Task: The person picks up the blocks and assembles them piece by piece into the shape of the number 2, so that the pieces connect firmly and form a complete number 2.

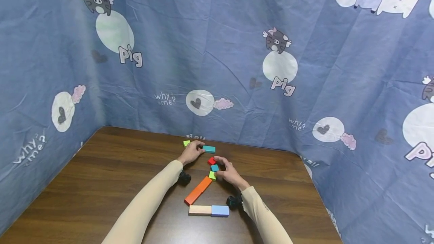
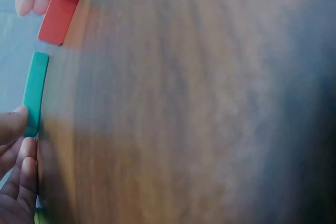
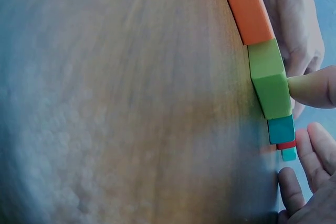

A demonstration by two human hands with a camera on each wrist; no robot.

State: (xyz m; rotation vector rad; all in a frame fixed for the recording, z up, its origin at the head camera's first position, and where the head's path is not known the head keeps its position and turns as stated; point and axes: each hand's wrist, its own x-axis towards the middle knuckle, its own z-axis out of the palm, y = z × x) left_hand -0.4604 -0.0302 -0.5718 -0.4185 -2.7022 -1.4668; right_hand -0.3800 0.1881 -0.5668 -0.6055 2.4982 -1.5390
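Observation:
Near the table's far edge, my left hand pinches the left end of a flat teal block; its thumb lies against the block in the left wrist view. My right hand reaches along a slanting row of three small blocks: red, teal-blue and lime green. Its thumb touches the green block's side in the right wrist view, while its extended fingers lie beside the red end. The long orange piece adjoins the green block.
Closer to me, a plain wood block and a light blue block lie end to end. Another lime block sits just beyond my left hand. A blue patterned cloth hangs around the wooden table.

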